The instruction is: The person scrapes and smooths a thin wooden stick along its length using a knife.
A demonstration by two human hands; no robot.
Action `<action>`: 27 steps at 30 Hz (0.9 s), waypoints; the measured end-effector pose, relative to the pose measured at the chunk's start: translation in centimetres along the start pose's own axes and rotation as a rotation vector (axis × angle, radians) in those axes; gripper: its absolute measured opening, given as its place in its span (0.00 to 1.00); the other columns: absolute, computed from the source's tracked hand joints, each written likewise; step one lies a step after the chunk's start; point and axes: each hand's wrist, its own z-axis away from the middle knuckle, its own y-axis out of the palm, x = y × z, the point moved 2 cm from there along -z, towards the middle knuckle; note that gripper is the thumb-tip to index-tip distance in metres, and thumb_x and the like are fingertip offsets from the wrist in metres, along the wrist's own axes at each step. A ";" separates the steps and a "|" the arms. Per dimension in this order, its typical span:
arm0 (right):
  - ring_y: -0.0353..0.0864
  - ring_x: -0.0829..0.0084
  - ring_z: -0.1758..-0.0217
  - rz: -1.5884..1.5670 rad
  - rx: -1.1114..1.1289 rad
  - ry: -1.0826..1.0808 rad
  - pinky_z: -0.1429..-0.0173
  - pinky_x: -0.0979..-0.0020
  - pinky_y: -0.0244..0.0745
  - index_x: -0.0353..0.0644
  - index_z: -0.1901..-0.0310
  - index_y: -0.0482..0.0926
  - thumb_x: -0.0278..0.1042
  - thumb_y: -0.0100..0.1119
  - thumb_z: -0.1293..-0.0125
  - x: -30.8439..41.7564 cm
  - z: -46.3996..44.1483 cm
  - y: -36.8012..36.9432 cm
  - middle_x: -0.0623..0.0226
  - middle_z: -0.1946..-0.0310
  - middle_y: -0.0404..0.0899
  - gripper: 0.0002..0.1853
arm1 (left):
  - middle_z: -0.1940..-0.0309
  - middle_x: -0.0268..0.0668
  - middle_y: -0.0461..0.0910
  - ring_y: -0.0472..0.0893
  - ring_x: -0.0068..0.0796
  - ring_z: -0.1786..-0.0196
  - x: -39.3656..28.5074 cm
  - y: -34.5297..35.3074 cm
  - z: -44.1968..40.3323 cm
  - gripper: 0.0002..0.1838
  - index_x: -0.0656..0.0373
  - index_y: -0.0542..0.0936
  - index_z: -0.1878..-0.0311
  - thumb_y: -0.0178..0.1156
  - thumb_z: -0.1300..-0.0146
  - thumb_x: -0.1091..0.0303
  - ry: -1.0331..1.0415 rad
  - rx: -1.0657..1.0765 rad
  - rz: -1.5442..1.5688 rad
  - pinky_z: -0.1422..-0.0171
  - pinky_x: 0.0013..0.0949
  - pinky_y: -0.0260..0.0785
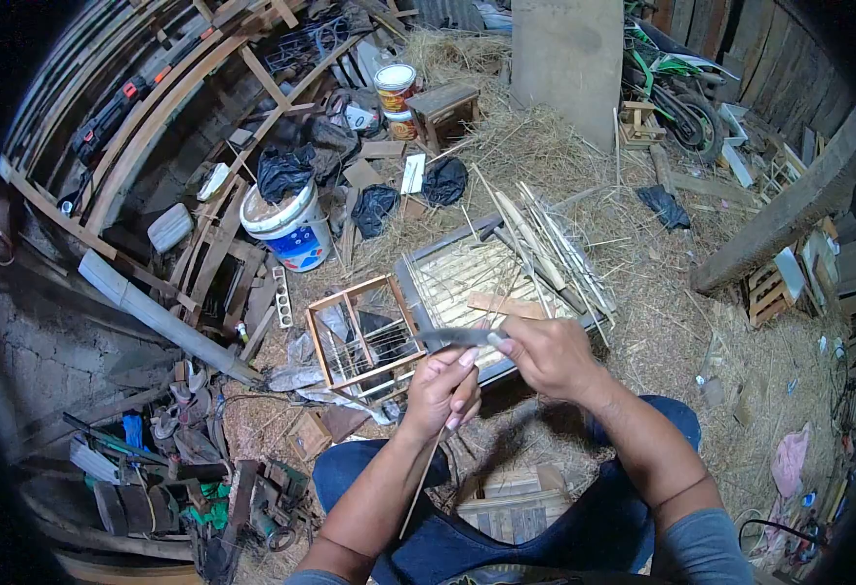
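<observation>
My right hand [551,359] grips the handle of a knife [447,336], its grey blade pointing left just above my left hand. My left hand [439,392] is closed, thumb and fingers pinching a thin wooden or bamboo strip [420,483] that slants down toward my lap. The strip's upper end is hidden near the blade, so I cannot tell whether the two touch. Ahead of my hands lies a grey-rimmed panel [411,283] with pale slats across it. Long split sticks [557,249] are piled on its right side, and a flat wooden piece [506,305] rests near its front.
A small wooden frame with thin rods [398,292] lies left of the panel. Further left stands a white bucket [296,239] with a black bag on top. A wooden post [789,210] slants at right. Straw and shavings [657,322] cover the floor.
</observation>
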 end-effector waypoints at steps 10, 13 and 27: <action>0.80 0.55 0.79 -0.079 -0.151 0.023 0.75 0.56 0.72 0.47 0.63 0.77 0.52 0.46 0.22 -0.7 -0.5 0.7 0.59 0.84 0.74 0.19 | 0.89 0.26 0.60 0.59 0.16 0.93 0.3 -0.2 0.3 0.24 0.60 0.63 0.25 0.42 0.21 0.71 -0.050 0.077 0.312 0.88 0.24 0.55; 0.81 0.53 0.76 -0.139 -0.076 0.249 0.74 0.56 0.72 0.48 0.60 0.78 0.52 0.45 0.22 -3.1 -1.5 -1.0 0.57 0.79 0.78 0.19 | 0.89 0.25 0.59 0.58 0.16 0.93 0.2 -0.3 0.4 0.24 0.59 0.64 0.25 0.44 0.21 0.70 -0.049 0.112 0.272 0.88 0.23 0.55; 0.83 0.70 0.68 -0.499 -0.102 0.387 0.59 0.68 0.75 0.37 0.58 0.79 0.49 0.53 0.23 -0.9 -1.8 -0.8 0.61 0.72 0.81 0.19 | 0.88 0.30 0.67 0.62 0.18 0.93 1.3 -0.2 -0.3 0.24 0.55 0.66 0.25 0.47 0.21 0.67 0.015 -0.035 -0.195 0.86 0.24 0.59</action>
